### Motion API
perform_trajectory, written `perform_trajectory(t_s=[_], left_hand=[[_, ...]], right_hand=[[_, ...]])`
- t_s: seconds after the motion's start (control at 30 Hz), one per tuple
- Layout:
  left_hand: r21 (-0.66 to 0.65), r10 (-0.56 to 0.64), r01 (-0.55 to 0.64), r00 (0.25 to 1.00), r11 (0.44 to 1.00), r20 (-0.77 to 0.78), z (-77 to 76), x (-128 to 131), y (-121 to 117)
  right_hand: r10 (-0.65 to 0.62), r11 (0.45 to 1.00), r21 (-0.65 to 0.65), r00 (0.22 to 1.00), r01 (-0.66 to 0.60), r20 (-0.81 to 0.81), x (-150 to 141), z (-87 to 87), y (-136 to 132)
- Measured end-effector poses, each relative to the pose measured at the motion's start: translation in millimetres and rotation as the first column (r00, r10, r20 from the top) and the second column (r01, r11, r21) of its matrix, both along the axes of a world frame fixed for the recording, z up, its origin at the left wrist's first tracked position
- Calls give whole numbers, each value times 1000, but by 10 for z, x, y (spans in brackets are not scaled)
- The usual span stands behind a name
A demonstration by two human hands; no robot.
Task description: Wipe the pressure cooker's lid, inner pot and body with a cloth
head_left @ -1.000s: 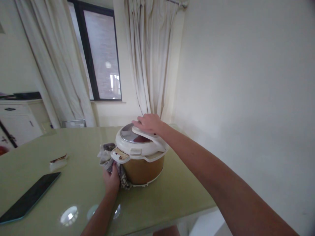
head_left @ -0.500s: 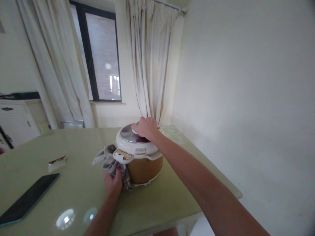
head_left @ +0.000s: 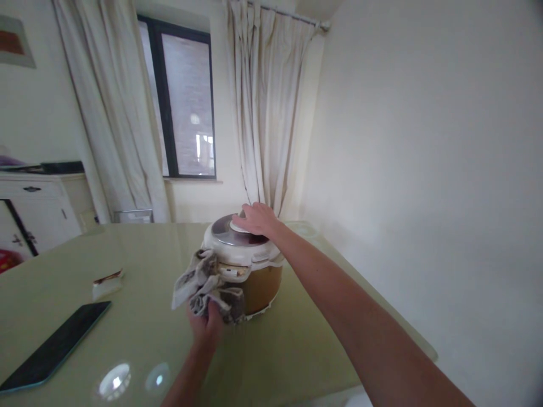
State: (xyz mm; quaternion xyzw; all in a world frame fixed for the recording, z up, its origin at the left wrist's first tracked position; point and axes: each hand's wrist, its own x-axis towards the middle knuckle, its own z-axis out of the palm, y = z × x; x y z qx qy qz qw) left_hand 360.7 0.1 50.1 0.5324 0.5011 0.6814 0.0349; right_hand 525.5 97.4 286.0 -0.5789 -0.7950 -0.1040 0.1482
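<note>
A tan electric pressure cooker (head_left: 261, 288) with a white and silver lid (head_left: 224, 229) stands on the pale green table (head_left: 127, 271). My right hand (head_left: 257, 219) lies on the lid's white handle, fingers curled over it. My left hand (head_left: 207, 325) is closed on a crumpled grey patterned cloth (head_left: 199, 282), which is pressed against the cooker's front left side just under the lid rim.
A dark phone (head_left: 53, 345) lies flat near the table's left front. A small white object (head_left: 107, 282) sits behind it. White curtains, a dark-framed window (head_left: 186, 107) and a white cabinet (head_left: 38, 209) stand beyond the table; a plain wall is on the right.
My left hand has lifted the cloth from low beside the cooker's base up to its front below the lid. My right hand stayed on the lid handle. The camera view shifted slightly.
</note>
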Motion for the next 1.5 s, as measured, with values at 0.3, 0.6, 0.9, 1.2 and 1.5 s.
perform_trajectory(t_s=[0.3,0.6,0.9,1.2,1.5], left_hand=[[173,123,78,432,982,-893,1122,-323,-172],[335,269,159,332,929,-904,1307,92,-369],[195,109,271,302,943,-947,1482,531,-455],[-123,-101,-2,562,992,-821,1902,-43,314],[-527,-326,-179,610,831,-722,2260,-255,1248]], right_hand=[[-14,993,-119,996,3,-93,-9,59,-1],[85,976,-197,994,-96,-62,91,147,-24],[193,955,-208,976,-210,-99,233,138,1],[287,943,-138,950,-302,-121,381,-26,129],[141,987,-30,942,-158,-306,339,-100,27]])
